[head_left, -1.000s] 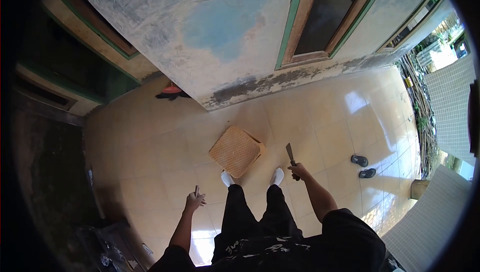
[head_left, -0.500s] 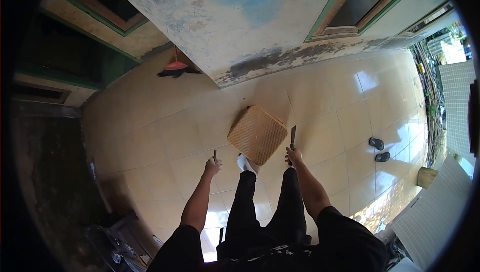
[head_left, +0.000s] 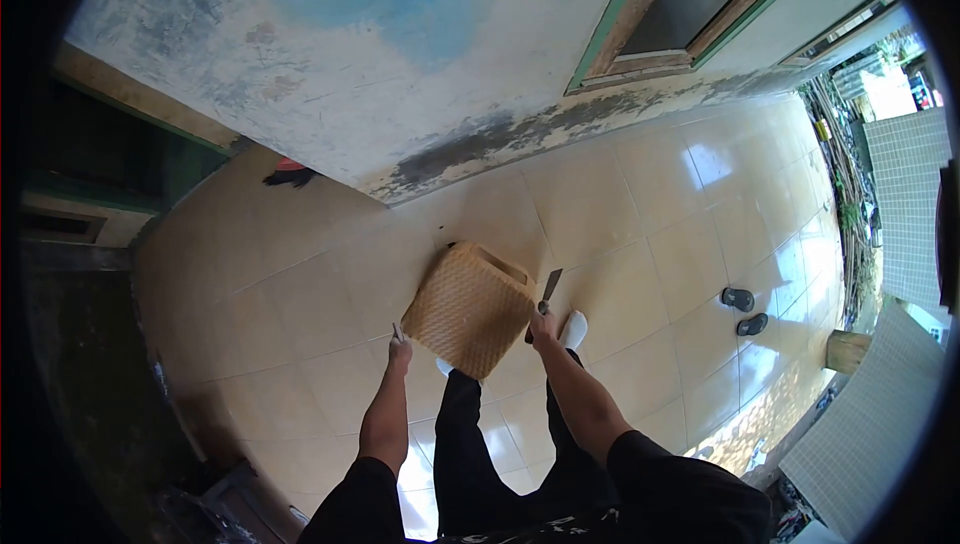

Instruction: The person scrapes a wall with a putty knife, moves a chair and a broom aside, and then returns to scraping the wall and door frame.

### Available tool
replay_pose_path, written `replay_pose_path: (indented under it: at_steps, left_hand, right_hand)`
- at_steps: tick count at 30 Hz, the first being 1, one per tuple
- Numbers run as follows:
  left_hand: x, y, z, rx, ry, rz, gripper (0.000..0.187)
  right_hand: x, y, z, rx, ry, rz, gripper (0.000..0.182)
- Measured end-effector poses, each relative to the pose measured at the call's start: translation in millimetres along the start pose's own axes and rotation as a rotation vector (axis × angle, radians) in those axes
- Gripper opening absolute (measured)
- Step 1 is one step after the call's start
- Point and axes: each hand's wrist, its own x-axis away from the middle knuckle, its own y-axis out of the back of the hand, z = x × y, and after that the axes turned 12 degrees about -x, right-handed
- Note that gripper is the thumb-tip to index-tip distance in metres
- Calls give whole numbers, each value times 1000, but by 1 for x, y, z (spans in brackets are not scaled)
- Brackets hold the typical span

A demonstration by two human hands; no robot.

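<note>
Woven rattan stool (head_left: pixel 468 309) stands on the tiled floor (head_left: pixel 640 234), just before the feet. The right hand (head_left: pixel 543 325) closes around a knife (head_left: pixel 545 295); the left hand (head_left: pixel 400 349) grips a small stick-like object (head_left: pixel 397 332). The blade points near the stool and legs, so a careless swing could cut.

A long-bladed knife (head_left: pixel 549 289) points up beside a square woven basket (head_left: pixel 468 309) lying overturned.
</note>
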Motion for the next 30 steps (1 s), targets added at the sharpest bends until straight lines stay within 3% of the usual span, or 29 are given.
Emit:
replay_pose_path:
  at_steps: [4, 7, 10, 14, 17, 20, 22, 23, 26, 28, 30]
  left_hand:
    - [-5, -40, -1, -83, 103, -76, 50]
    - [58, -35, -63, -140, 75, -142, 48]
    - [66, -45, -81, -226, 105, -120, 48]
    - [56, -84, -114, -186, 14, -141, 46]
    - [52, -106, -158, -215, -37, -98, 48]
    - [57, -124, -198, -195, -142, -87, 50]
    - [56, -131, -223, -353, -29, -25, 47]
    - [60, -133, -229, -348, -33, -32, 47]
    - [82, -141, -226, -311, -190, -90, 42]
    - [112, -136, -210, -295, -223, -136, 42]
    - [141, -129, -169, -314, -284, -237, 42]
  right_hand:
    - [-7, -1, 9, 47, -1, 104, 18]
    - [-21, 4, 4, 150, 51, 130, 25]
    - [-25, 16, 32, 172, 56, 123, 36]
    - [-71, 37, 71, 180, 121, 132, 36]
    - [-111, 47, 99, 105, 280, 100, 28]
    - [-130, 63, 148, 111, 139, 148, 19]
    - [-148, 76, 170, 64, 46, 244, 15]
    - [-160, 87, 180, 133, 21, 327, 22]
    - [-152, 123, 191, -16, 77, 308, 35]
    - [-124, 164, 211, -10, -85, 417, 46]
    - [-101, 215, 210, 101, -125, 369, 35]
